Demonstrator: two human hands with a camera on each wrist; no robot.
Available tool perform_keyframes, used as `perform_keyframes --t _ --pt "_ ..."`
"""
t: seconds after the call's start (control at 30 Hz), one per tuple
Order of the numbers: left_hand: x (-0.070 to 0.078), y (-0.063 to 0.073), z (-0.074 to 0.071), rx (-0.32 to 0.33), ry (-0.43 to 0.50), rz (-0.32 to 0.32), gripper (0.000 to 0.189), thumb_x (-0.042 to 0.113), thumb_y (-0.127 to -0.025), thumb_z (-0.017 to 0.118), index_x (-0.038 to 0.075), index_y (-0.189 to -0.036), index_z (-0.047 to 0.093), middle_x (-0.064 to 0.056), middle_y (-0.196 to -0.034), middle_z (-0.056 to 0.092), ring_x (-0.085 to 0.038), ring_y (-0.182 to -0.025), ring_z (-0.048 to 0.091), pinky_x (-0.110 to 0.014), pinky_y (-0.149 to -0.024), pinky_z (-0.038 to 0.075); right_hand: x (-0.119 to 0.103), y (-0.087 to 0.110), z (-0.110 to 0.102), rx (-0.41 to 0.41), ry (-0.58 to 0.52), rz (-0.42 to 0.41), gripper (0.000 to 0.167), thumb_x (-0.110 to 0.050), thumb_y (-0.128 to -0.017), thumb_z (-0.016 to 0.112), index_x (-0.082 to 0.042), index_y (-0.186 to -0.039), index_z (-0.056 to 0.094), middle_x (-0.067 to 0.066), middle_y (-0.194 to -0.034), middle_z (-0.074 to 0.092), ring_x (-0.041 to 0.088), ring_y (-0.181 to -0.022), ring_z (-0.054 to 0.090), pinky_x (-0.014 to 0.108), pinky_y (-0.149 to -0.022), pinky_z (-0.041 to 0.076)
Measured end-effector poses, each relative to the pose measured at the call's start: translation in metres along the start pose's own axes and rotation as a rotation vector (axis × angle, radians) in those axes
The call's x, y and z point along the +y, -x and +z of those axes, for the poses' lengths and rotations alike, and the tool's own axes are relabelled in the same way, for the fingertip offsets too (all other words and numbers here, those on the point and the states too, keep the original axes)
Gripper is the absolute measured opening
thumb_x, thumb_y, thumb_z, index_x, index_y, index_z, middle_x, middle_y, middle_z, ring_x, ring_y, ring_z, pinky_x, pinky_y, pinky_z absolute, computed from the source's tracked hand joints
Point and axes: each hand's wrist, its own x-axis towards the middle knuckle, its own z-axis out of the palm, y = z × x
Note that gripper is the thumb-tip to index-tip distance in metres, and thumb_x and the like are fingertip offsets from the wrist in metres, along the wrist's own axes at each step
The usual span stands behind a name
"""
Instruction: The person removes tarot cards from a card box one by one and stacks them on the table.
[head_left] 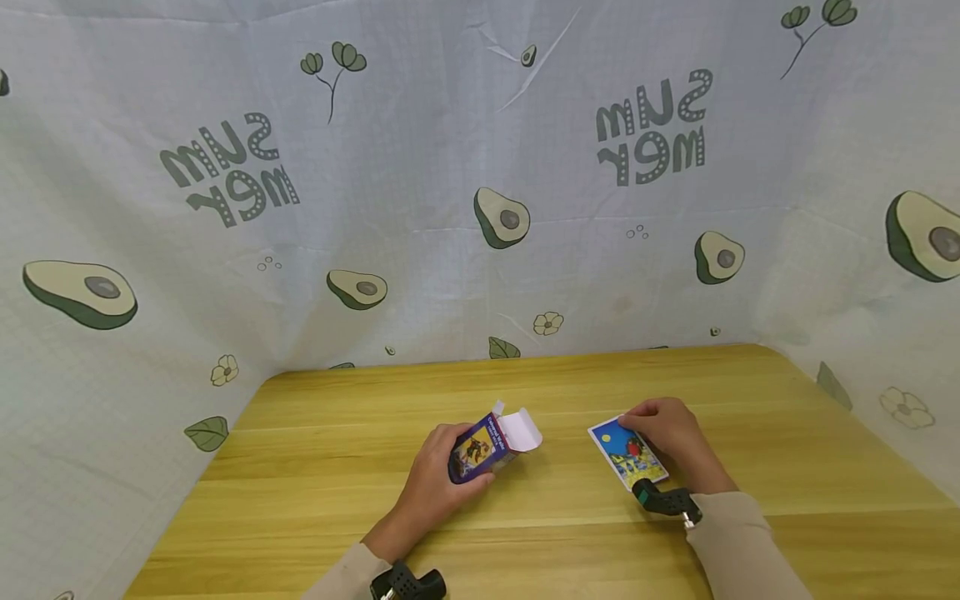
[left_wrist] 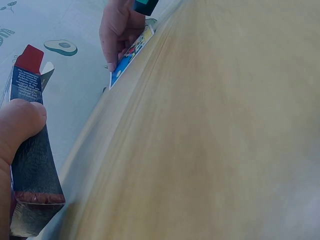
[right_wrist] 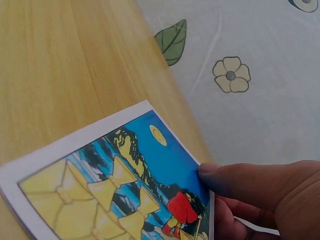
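Observation:
My left hand [head_left: 435, 479] grips a dark blue card box [head_left: 480, 448] with a yellow picture on its front. The white top flap [head_left: 521, 430] of the box stands folded open toward the right. In the left wrist view the thumb lies along the narrow side of the box [left_wrist: 35, 155], which carries small print. To the right, my right hand [head_left: 667, 429] pinches an illustrated card [head_left: 628, 452] by its far right edge. That card [right_wrist: 125, 185] shows a blue sky, a yellow moon, a figure in red and yellow cups. The fingers under it are partly hidden.
Both hands are over a wood-grain table [head_left: 360, 433]. A white cloth [head_left: 420, 167] printed with avocados, leaves and mirrored lettering hangs behind the table and along both sides. Small black wrist cameras [head_left: 667, 500] sit at both cuffs.

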Motion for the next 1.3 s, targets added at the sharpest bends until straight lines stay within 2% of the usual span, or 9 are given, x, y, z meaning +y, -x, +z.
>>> perform_keyframes --t 0.27,0.9,1.3 --pt "0.000 0.000 0.000 0.006 0.004 0.010 0.067 0.042 -0.076 0.080 0.016 -0.131 0.052 0.004 -0.117 0.054 -0.011 -0.099 0.052 -0.030 -0.082 0.048 -0.001 0.004 0.002 0.029 0.036 -0.032 0.033 -0.023 -0.089 0.067 0.008 -0.100 0.066 0.017 -0.088 0.062 0.024 -0.075 0.056 0.030 -0.065 0.046" --pt "-0.002 0.000 0.002 0.008 -0.003 -0.004 0.066 0.035 -0.074 0.083 0.017 -0.130 0.053 0.005 -0.116 0.053 -0.009 -0.099 0.051 -0.029 -0.083 0.049 0.000 0.003 0.009 0.035 -0.001 0.022 0.028 -0.021 -0.090 0.066 0.005 -0.100 0.065 0.019 -0.094 0.060 0.027 -0.080 0.055 0.031 -0.067 0.049" --pt "-0.002 -0.001 0.002 0.008 0.003 -0.007 0.066 0.034 -0.074 0.083 0.017 -0.130 0.053 0.005 -0.115 0.054 -0.009 -0.098 0.051 -0.029 -0.082 0.049 0.001 0.000 0.011 0.062 0.056 -0.021 0.024 -0.020 -0.088 0.069 0.004 -0.092 0.065 0.016 -0.086 0.061 0.025 -0.075 0.055 0.030 -0.062 0.046"
